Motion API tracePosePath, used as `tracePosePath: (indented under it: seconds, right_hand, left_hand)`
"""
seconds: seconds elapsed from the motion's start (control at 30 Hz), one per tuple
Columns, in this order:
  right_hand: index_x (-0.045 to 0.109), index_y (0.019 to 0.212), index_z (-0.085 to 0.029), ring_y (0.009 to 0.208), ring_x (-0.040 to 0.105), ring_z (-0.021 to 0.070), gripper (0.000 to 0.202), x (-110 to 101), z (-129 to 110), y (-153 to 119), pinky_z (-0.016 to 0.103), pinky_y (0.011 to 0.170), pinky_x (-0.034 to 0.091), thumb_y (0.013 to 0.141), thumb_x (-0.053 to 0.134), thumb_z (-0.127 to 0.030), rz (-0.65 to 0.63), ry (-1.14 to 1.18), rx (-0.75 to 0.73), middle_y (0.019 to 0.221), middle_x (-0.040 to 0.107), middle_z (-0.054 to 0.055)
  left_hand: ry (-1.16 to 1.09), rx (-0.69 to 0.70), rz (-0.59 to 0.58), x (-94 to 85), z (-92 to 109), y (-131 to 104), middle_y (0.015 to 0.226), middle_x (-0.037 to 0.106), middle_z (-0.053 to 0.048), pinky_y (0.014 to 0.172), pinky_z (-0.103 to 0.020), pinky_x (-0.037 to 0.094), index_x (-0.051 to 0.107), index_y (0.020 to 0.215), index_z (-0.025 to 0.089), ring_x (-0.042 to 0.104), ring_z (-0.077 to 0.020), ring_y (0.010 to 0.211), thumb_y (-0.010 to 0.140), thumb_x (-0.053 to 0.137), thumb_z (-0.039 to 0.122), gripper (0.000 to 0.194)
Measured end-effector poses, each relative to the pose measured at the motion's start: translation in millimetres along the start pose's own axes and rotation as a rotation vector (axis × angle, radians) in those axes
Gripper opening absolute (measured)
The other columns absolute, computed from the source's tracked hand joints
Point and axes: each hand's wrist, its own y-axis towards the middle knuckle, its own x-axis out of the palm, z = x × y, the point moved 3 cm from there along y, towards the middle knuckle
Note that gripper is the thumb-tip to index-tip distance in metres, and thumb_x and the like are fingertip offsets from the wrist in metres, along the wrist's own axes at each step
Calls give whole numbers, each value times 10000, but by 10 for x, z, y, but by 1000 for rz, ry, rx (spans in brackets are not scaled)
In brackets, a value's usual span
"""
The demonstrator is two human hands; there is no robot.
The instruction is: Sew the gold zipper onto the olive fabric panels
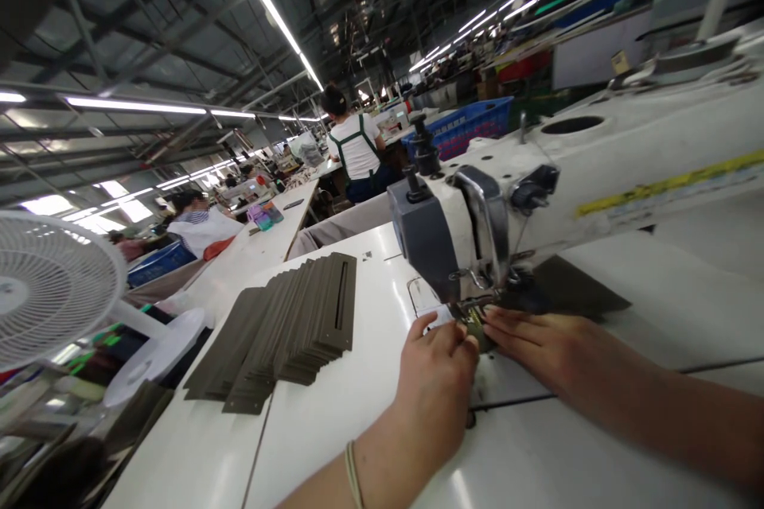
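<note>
My left hand [438, 378] is closed in front of the sewing machine [474, 227], its curled fingers pinching a small olive fabric piece [479, 332] close to the presser foot. From the right, my right hand [558, 350] reaches in with fingers stretched out together. Its fingertips press on the fabric beside the foot; its thumb is hidden. Behind the right hand a dark olive panel [578, 286] lies flat on the machine bed. Whether it joins the small piece cannot be seen. The needle area is partly hidden by the fingers and the machine head.
A fanned stack of dark olive panels [292, 326], the top one slotted, lies on the white table [334, 417] to the left. Further left stands a white fan [53, 286]. Beyond the machine are a blue crate [465, 127] and a seated person [356, 145].
</note>
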Motion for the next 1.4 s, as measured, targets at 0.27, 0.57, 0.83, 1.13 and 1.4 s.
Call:
tracePosePath:
  seconds: [0.27,0.57,0.83,1.13,1.4]
  right_hand:
    - [714,1004,-121,885,731,188,438,-12,20,85,264,810,601,834,361,76,4,-59,-15,1023,752,107]
    - [703,988,-106,821,735,180,438,-30,17,138,251,715,612,855,326,74,20,-67,-41,981,756,105]
    - [692,976,-136,791,731,154,442,-5,32,164,224,692,605,854,322,72,58,-99,-47,919,760,82]
    - [684,970,-173,800,729,147,437,17,35,138,222,682,601,892,307,35,108,-115,-37,920,759,65]
    - [674,991,-177,805,719,151,377,45,153,114,233,685,587,960,317,-61,15,-38,-26,949,745,71]
  left_hand:
    - [21,-12,-72,33,-46,71,969,718,-65,1012,-429,501,663,932,176,696,-189,890,908,561,119,120]
    - [31,-5,-31,74,-88,83,958,727,-62,942,-387,534,680,900,154,699,-193,849,888,618,103,80]
    - [41,-18,-47,101,-138,93,994,732,-55,980,-378,514,692,909,165,698,-183,886,889,654,124,60]
    - [8,-27,-56,120,-156,61,1022,732,-48,1065,-386,445,688,941,190,690,-176,927,925,602,155,94]
    - [11,-26,-75,114,-193,98,1023,740,-44,1055,-394,454,693,944,183,698,-174,940,914,613,132,99]
